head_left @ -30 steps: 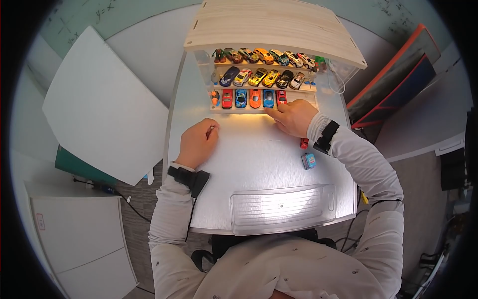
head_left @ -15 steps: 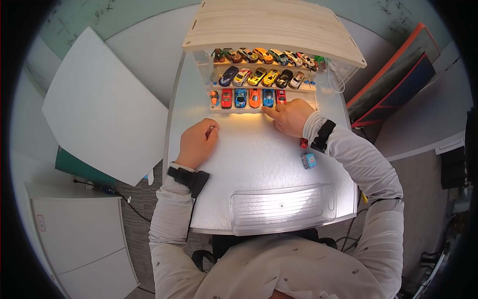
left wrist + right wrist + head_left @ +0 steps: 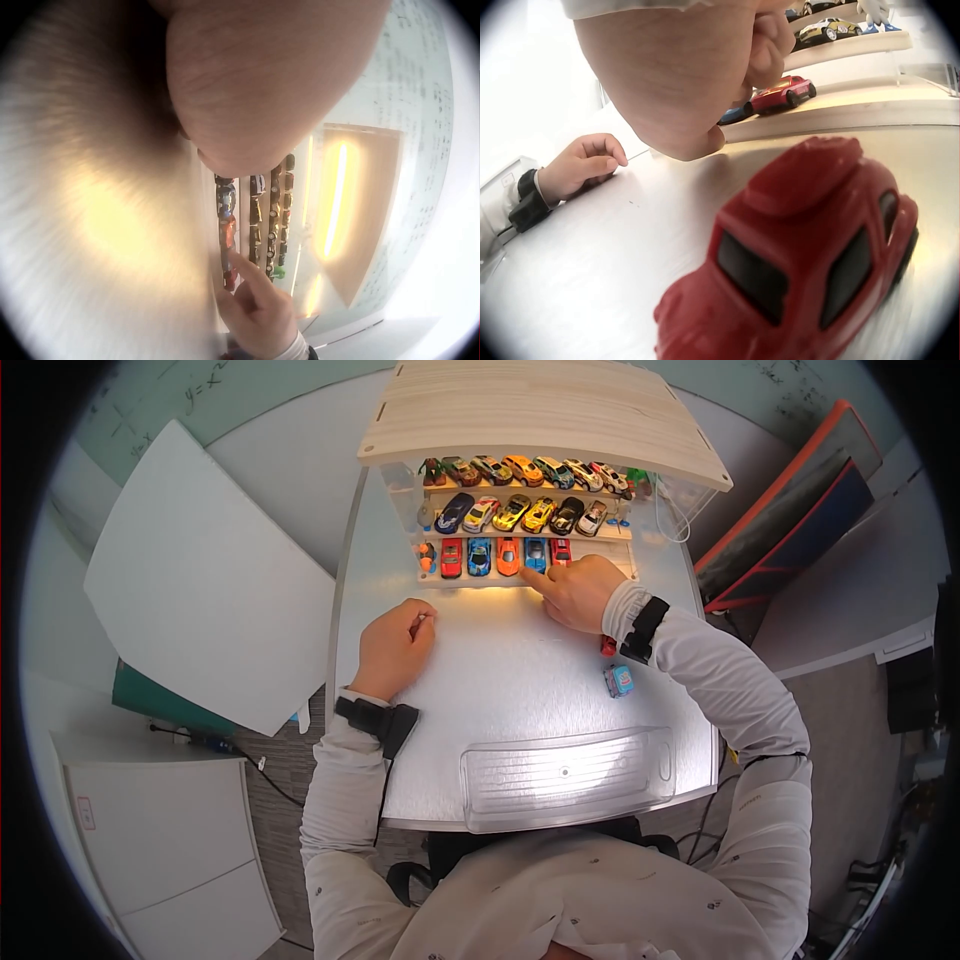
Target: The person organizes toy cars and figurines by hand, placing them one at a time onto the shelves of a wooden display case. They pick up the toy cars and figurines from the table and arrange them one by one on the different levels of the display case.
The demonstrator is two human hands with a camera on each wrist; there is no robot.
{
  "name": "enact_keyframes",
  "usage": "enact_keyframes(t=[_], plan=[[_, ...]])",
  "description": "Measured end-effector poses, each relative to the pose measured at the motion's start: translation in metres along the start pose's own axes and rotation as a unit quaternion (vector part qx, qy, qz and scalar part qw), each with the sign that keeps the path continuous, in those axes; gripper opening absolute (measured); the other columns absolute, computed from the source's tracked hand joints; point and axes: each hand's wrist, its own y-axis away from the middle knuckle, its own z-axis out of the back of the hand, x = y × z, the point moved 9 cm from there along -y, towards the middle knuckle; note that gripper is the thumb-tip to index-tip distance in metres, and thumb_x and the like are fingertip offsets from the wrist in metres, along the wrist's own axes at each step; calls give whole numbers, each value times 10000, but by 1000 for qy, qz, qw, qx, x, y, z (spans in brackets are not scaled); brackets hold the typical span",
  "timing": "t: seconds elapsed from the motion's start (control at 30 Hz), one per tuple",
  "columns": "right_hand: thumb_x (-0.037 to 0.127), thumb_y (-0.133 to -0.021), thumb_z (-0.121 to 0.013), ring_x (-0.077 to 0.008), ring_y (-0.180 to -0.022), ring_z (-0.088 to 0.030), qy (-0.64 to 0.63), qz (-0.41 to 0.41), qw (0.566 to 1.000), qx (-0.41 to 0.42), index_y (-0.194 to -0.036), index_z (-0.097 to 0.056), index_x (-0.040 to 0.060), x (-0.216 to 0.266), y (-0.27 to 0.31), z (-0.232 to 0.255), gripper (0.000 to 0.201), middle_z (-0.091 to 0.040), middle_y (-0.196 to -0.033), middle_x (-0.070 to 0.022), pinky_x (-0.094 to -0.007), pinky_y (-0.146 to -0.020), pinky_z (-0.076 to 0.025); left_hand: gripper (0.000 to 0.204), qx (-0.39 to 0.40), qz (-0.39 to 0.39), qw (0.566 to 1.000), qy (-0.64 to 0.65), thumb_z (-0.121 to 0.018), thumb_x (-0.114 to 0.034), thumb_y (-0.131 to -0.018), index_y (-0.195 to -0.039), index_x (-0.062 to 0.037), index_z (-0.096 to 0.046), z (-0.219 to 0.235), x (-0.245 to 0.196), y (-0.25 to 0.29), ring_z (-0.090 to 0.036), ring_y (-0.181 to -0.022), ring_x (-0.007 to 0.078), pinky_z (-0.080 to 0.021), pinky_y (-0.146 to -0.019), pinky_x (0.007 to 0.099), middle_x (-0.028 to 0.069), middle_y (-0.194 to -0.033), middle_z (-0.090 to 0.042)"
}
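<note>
A clear ridged tray (image 3: 468, 785) lies on the table (image 3: 500, 690), along its near edge. Left of the table, a large white panel (image 3: 215, 580) stands tilted, with a dark green panel (image 3: 165, 700) low behind it. Nearer on that side are a white cabinet (image 3: 165, 840) bearing a small red-outlined label (image 3: 86, 813), and a black cable (image 3: 275, 785) running over the grey floor (image 3: 275, 748). Right of the table, red-edged panels (image 3: 800, 525) lean at a slant. Beyond its far side, handwriting marks a pale green board (image 3: 260, 388).
</note>
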Motion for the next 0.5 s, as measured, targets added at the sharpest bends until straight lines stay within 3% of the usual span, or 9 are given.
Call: enact_keyframes(t=[0.27,0.37,0.5], plan=[[204,-913,-590,-271,-593,-677,7,-4,1000,15,-1272,-552,72,2,-2,0,385,-663,-705,-70,-425,-542,-538,127,-2,-7,1000,5,-643,-127,-923,-1031,-85,-695,1,-2,0,-647,-671,241,-502,-637,357,93,-791,-684],[208,-910,-599,-269,-621,-688,-7,11,1000,4,-1253,-566,58,4,-2,-2,377,-672,-743,-86,-427,-564,-543,107,-6,-13,1000,0,-652,-115,-941,-1026,-69,-699,0,-2,0,-602,-638,168,-484,-617,304,58,-735,-648],[216,-881,-634,-273,-677,-685,11,70,997,-9,-1116,-609,56,12,0,-5,285,-660,-797,-90,-425,-622,-550,103,-15,-22,1000,-2,-653,-110,-938,-1021,-70,-698,3,-3,0,-598,-637,167,-486,-619,304,60,-734,-644]])
